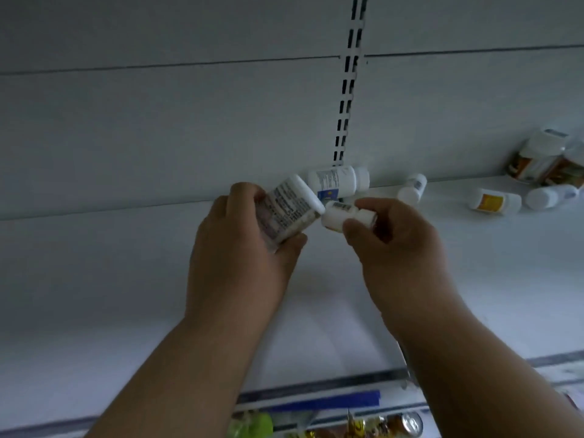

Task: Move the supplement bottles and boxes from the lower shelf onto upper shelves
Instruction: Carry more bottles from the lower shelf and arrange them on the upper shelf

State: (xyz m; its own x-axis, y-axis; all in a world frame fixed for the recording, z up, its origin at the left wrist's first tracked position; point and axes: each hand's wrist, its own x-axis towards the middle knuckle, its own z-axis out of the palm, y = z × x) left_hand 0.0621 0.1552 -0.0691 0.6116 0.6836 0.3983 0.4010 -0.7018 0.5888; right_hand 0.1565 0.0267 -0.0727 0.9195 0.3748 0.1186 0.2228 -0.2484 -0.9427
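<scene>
My left hand (240,248) grips a large white bottle (289,210) with a printed label, tilted with its cap up and to the right. My right hand (395,245) pinches a small white bottle (339,214) lying sideways, its end almost touching the large bottle. Both are held just above the white upper shelf (126,279). Behind them a white bottle with a blue label (338,181) lies on its side against the back wall.
More bottles lie on the shelf to the right: a small white one (412,188), one with a yellow label (494,200), another white one (551,196), and amber-labelled bottles (537,159) at the back. A slotted upright (347,86) runs up the wall. Colourful items (347,425) show below the shelf edge.
</scene>
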